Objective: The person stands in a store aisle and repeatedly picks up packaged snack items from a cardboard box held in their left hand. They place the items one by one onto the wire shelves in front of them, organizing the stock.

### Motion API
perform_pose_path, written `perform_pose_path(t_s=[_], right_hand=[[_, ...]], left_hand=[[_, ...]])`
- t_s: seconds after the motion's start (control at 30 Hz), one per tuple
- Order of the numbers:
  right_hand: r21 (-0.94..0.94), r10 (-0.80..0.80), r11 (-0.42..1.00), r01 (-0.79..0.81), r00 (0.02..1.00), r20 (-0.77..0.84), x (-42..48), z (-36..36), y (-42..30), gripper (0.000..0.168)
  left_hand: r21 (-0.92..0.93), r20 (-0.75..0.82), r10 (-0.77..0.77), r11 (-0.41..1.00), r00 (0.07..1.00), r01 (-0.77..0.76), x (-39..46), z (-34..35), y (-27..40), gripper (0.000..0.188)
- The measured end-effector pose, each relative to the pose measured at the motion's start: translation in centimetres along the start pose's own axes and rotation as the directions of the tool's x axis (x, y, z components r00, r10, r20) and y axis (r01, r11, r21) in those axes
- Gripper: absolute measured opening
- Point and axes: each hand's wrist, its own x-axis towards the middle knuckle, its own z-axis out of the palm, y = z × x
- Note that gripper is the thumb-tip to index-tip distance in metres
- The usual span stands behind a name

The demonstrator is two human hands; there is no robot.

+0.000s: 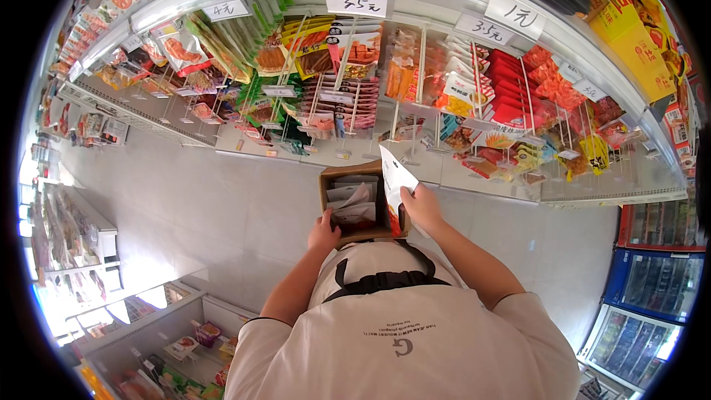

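Observation:
My right hand [420, 206] grips a white and red snack packet [395, 180] by its edge, above the right side of an open cardboard box [329, 179] in front of my body. Inside the box stand several pale packets [355, 212]. At the box's left near edge is my left hand [324, 231], its fingers over the rim; whether it grips the box or a packet is unclear. Beyond the box, pegs hold rows of bagged snacks, among them red packets [504, 91], white and yellow ones [459, 93] and pink ones [364, 101].
A long white shelf edge with handwritten price cards [355, 4] curves across the top. Yellow cartons [633, 50] stand at the upper right. Glass-door coolers [661, 287] line the right side. An open display case [205, 311] with packets is at the lower left; more racks stand at the left.

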Motion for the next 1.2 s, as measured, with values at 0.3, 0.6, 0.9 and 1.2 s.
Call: perform_pose_path(t_s=[0.3, 0.6, 0.9, 1.2], right_hand=[[-0.022, -0.076, 0.997, 0.073, 0.987, -0.144, 0.4, 0.8, -1.9, 0.033], [-0.278, -0.028, 0.960, 0.039, 0.999, 0.044, -1.3, 3.4, 0.9, 0.026], [-0.144, -0.072, 0.986, 0.081, 0.995, 0.066, -3.4, 1.4, 4.3, 0.018], [-0.064, -0.199, 0.979, 0.195, 0.820, -0.537, 3.2, -21.4, 1.3, 0.014]], left_hand=[[-0.010, 0.004, 0.017, 1.000, 1.000, -0.017, 0.2, -0.2, 0.0, 0.057], [-0.032, -0.037, 0.081, 0.996, 0.996, -0.083, 0.3, -0.1, -0.3, 0.058], [-0.103, -0.015, 0.039, 0.994, 0.999, -0.040, 0.3, 0.1, 0.2, 0.059], [-0.084, -0.061, 0.025, 0.996, 0.998, -0.030, 0.4, 1.1, -0.7, 0.059]])
